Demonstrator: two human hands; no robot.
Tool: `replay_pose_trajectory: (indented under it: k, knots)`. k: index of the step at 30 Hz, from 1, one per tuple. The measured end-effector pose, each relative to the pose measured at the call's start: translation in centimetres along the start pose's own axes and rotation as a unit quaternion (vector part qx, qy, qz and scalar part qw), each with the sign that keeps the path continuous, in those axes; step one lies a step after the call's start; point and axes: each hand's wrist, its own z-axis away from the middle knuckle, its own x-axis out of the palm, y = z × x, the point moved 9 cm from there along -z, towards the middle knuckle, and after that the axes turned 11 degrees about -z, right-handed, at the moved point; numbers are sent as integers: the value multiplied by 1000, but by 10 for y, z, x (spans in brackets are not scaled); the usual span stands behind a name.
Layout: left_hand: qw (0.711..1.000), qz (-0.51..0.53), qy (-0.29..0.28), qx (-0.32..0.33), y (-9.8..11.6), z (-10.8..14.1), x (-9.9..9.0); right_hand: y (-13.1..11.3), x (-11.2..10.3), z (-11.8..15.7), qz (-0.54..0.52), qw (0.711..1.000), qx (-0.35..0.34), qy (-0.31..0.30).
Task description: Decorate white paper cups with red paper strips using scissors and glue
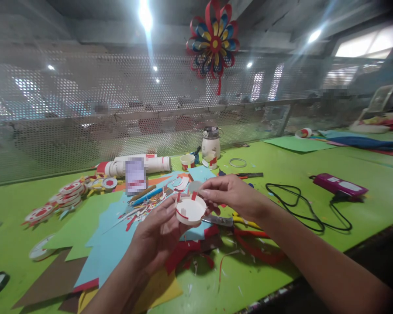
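At the far left of the green table (265, 272) lie flat, round paper pieces (41, 213) with red patterns. Right of them, loose blue paper (106, 246) spreads under the worker's left hand (159, 229). That hand cradles a shallow white cup (191, 213), its fingers curled beneath and the thumb along the left side, so the cup sits above the table, tilted toward the viewer. It looks like thin card: probably very light, stiff enough around the wall, easily dented by a hard squeeze, and not especially slippery. Short red strips (194, 196) stand at its far rim; they look soft and likely to bend or tear if pulled. The wall low down, near the base, seems the safest place to hold, with support underneath. The right hand (234, 194) is at the cup's far right rim, fingers bent and bunched; whether they pinch anything is hidden. Just right of the cup are scissors (219, 220), partly under the right forearm.
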Motion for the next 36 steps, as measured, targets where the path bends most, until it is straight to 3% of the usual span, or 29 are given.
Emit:
replay_pose_trajectory:
  k: [6, 12, 21, 30, 33, 36]
  knots:
    - [999, 10, -33, 8, 1, -1, 9, 0, -1, -1, 3, 1000, -5, 15]
    - [1000, -4, 2, -6, 0, 1, 9, 0, -6, -1, 8, 999, -21, 48]
    - [1000, 5, -9, -11, 4, 5, 18, 2, -4, 0, 0, 998, -8, 59]
    - [998, -13, -61, -12, -1, 1, 19, 0, -5, -1, 30, 996, -32, 76]
    - [998, -24, -64, -9, -2, 1, 18, -4, -5, 0, 69, 993, -55, 80]
    - [998, -30, -62, -4, -2, 1, 16, -18, -3, 5, 154, 975, -126, 101]
